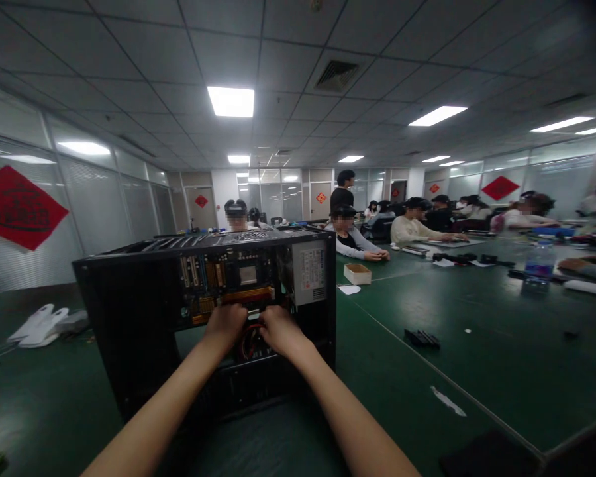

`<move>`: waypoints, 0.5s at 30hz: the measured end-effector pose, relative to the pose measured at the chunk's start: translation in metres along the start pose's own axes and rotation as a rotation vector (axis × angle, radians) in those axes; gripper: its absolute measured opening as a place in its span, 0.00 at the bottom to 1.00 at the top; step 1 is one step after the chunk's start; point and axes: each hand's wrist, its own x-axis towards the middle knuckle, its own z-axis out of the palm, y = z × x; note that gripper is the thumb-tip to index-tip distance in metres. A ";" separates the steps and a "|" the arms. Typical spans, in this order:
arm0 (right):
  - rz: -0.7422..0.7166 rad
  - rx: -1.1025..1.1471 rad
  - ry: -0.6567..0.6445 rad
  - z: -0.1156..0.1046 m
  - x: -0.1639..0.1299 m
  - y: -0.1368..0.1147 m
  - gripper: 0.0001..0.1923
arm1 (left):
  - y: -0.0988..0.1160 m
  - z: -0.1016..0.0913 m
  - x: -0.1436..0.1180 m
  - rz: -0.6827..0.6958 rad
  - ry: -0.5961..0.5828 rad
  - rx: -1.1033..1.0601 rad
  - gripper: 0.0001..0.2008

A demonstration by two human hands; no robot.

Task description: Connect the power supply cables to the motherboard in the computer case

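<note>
An open black computer case point(129, 331) stands on the green table in front of me, its inside facing me. The motherboard point(236, 265) shows slots, a square silver-grey part and orange-brown strips. At the upper right of the case sits a grey labelled power supply point(312, 270). Both my hands reach inside, just below the board's lower edge. My left hand point(227, 322) is closed, fingers curled inward and partly hidden. My right hand point(281, 328) is closed too, beside red and dark cables point(251, 341). What the fingers grip is hidden and slightly blurred.
White plastic bags point(49, 326) lie left of the case. To the right are a small open box point(357, 273), black parts point(422, 338), a paper scrap point(447, 401) and a water bottle point(539, 262). Several people sit around the tables; one person point(342, 192) stands.
</note>
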 end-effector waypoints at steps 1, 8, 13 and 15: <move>-0.002 0.003 0.002 0.000 0.000 0.000 0.09 | 0.001 0.001 0.000 -0.015 -0.001 -0.019 0.17; 0.019 -0.003 -0.024 0.002 0.001 0.001 0.11 | -0.007 0.016 -0.003 -0.125 0.047 -0.225 0.14; 0.043 -0.003 -0.027 0.001 0.001 0.001 0.11 | -0.005 0.018 -0.009 -0.145 0.042 -0.292 0.15; 0.042 0.002 -0.023 0.000 0.000 0.000 0.11 | -0.004 0.018 -0.012 -0.166 0.056 -0.333 0.17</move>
